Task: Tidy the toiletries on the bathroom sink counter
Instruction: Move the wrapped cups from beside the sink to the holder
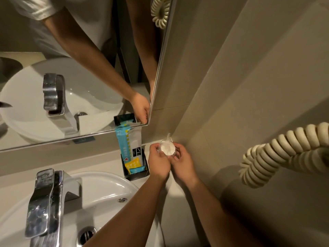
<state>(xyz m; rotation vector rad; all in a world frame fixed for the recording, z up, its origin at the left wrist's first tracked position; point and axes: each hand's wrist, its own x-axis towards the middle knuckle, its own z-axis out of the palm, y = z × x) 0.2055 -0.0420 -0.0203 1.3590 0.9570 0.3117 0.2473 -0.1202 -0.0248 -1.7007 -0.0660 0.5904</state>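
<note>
A small round white soap in clear plastic wrap [167,148] is held over the counter's back right corner. My left hand [158,162] grips it from the left and my right hand [183,162] from the right, fingertips pinching the wrap. Just left of my hands a black holder [137,175] stands on the counter. It holds a tall blue-and-white packet [129,142], a yellow sachet [132,164] and a small blue sachet [138,169], all upright.
The white basin [99,189] with a chrome faucet [44,202] fills the lower left. A mirror [80,68] runs along the back wall. A coiled beige cord [277,154] hangs from the right-hand wall, close to my right arm.
</note>
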